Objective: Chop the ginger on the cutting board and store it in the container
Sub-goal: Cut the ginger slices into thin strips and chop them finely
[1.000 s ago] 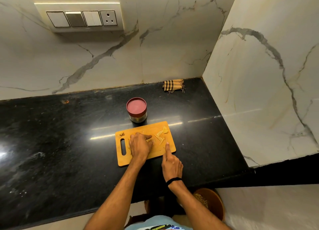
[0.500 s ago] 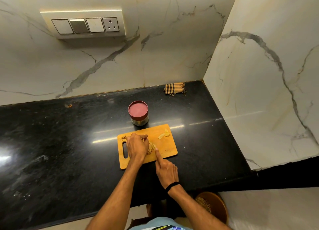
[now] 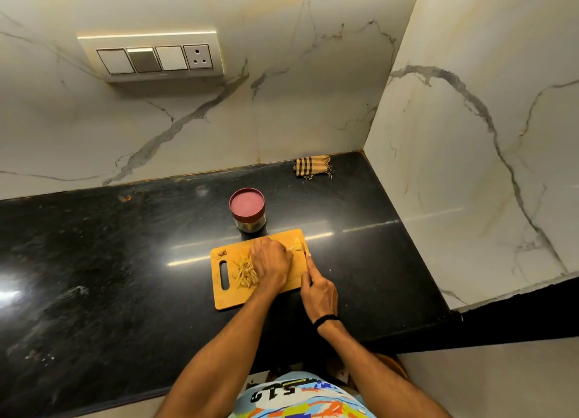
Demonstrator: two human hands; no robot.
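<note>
On the orange wooden cutting board (image 3: 228,295), the left hand (image 3: 271,262) curls its fingers onto a pale ginger chunk (image 3: 296,247). The right hand (image 3: 318,292) grips a thin knife (image 3: 304,251) beside it. Cut ginger strips (image 3: 246,275) lie to the left.

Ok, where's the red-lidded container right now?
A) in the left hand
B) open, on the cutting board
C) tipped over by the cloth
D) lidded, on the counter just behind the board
D: the container stands upright, lid on, on the counter just behind the cutting board.
</note>
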